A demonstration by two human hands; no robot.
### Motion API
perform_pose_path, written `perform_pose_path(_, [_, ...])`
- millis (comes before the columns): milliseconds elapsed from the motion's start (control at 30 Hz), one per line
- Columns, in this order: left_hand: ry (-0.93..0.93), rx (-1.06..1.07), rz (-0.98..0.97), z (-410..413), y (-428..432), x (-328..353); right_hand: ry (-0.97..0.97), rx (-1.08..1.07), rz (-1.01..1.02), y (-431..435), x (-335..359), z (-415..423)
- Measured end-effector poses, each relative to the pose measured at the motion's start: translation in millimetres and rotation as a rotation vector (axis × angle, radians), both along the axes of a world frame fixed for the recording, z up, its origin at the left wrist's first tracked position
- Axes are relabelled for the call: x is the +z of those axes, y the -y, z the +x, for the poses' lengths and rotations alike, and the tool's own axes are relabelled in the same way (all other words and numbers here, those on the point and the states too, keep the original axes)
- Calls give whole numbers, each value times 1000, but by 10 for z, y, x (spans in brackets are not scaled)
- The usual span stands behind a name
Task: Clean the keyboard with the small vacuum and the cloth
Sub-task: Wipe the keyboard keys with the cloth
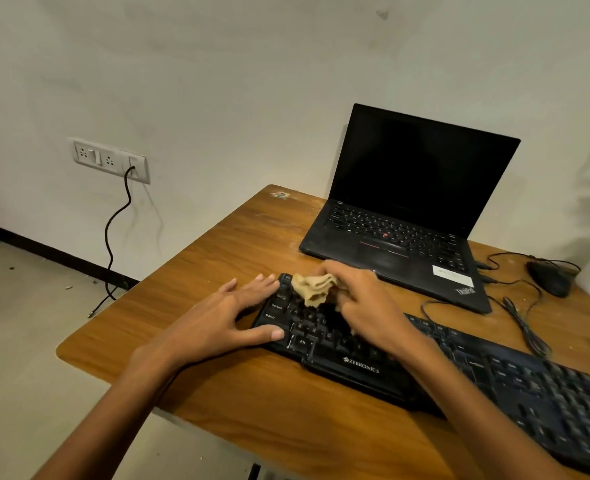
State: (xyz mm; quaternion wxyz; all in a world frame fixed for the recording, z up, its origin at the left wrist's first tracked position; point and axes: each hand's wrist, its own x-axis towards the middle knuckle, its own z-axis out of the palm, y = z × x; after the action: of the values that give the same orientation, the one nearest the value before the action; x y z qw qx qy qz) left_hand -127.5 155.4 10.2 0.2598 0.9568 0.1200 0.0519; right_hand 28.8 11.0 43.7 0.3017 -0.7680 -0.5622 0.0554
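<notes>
A black keyboard [494, 375] lies slantwise across the wooden desk [238, 244]. My left hand [227, 317] rests flat on the keyboard's left end, fingers straight, thumb against its front edge. My right hand [363, 303] grips a crumpled tan cloth [312, 289] and holds it down on the keys near the upper left corner. No small vacuum is in view.
An open black laptop [408, 209] with a dark screen stands behind the keyboard. A black mouse [550, 277] and loose cables [525, 323] lie at the right. A wall socket [110, 160] with a black cord [111, 244] hanging from it is at the left. The desk's left edge drops to the floor.
</notes>
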Motion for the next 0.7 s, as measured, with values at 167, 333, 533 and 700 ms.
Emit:
perform_pose_path(167, [26,-16,2,39,-56,-59,94,19,-84,46,-225,-129])
perform_pose_path(333, [15,5,5,69,-151,-154,-154,150,-60,185,-117,-159])
perform_pose_path(533, [19,41,-10,79,-243,-289,-39,-6,-68,127,-179,-127])
perform_pose_path(700, [-3,10,-16,83,-250,-248,-204,148,-96,287,-123,-307])
